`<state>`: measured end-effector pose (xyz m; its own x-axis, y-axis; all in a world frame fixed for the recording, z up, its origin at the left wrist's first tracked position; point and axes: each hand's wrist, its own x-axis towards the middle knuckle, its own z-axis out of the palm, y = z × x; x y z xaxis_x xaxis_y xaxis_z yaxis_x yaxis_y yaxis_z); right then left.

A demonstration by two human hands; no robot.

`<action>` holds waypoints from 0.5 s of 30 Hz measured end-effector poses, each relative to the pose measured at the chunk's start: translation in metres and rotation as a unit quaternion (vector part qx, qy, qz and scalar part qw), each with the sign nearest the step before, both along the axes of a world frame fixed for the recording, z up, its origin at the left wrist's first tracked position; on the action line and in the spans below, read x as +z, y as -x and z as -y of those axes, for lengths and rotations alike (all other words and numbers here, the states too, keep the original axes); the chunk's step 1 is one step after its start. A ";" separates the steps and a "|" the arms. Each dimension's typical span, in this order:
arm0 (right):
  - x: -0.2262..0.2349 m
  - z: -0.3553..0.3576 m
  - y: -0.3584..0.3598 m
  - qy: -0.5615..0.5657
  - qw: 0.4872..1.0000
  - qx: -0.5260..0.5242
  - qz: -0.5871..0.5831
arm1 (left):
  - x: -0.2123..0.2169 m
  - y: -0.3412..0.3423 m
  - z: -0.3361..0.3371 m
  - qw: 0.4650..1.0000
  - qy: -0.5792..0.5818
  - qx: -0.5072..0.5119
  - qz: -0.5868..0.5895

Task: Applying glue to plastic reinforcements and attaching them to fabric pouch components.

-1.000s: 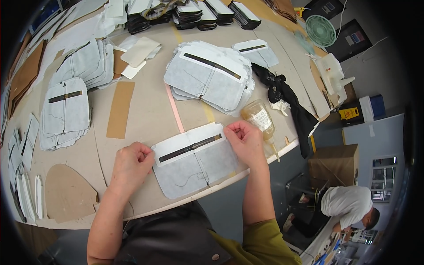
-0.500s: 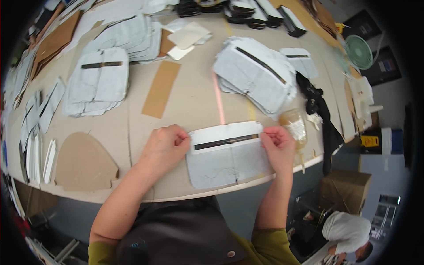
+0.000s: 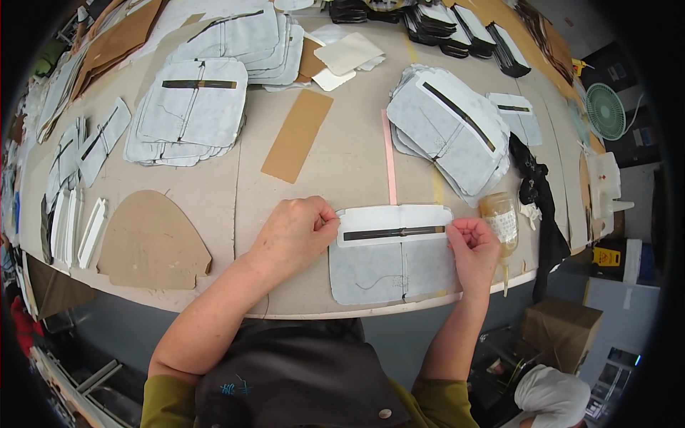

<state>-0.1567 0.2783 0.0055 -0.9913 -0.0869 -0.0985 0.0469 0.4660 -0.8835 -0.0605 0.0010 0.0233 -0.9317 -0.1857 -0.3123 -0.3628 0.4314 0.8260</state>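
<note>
On the table before me lies a light grey fabric panel point(image 3: 367, 274) with a dark seam down its middle and a loose thread. A white backing strip point(image 3: 371, 217) with a long slot lies across its upper part. Dark zipper-like tape point(image 3: 378, 235) shows through the slot. My left hand point(image 3: 300, 232) pinches at the strip's left end, fingertips closed together. At the right end, my right hand point(image 3: 477, 248) has thumb and forefinger pressed together on the strip's edge. The fingers partly cover both ends.
Right of my right hand lies a glue bottle point(image 3: 501, 222), with black cloth point(image 3: 542, 214) beyond it. Stacks of grey panels point(image 3: 457, 135) point(image 3: 193, 107) stand farther back. A brown card strip point(image 3: 297, 135) lies between them, and a rounded cardboard template point(image 3: 153, 242) at left.
The view has shifted, so the table's things appear farther right. The strip and panel, tilted before, now look more level. Both hands stay at the strip's ends.
</note>
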 end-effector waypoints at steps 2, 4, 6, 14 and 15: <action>0.000 0.000 -0.001 0.012 1.000 -0.006 -0.009 | 0.000 -0.001 0.000 1.000 0.006 0.000 -0.010; 0.000 0.001 -0.002 0.014 1.000 -0.008 -0.012 | 0.000 -0.002 -0.001 1.000 0.012 -0.001 -0.019; 0.000 0.002 -0.002 0.016 1.000 -0.010 -0.016 | 0.001 -0.002 -0.001 1.000 0.017 -0.002 -0.025; -0.003 0.001 0.002 -0.010 1.000 -0.003 -0.025 | 0.001 -0.002 0.000 1.000 0.023 0.011 -0.014; -0.002 0.000 0.002 -0.010 1.000 -0.006 -0.026 | 0.001 -0.001 -0.001 1.000 0.026 0.009 -0.014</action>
<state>-0.1582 0.2781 0.0033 -0.9961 -0.0739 -0.0491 0.0073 0.4826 -0.8758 -0.0591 0.0019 0.0243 -0.9362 -0.2186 -0.2752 -0.3481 0.4681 0.8122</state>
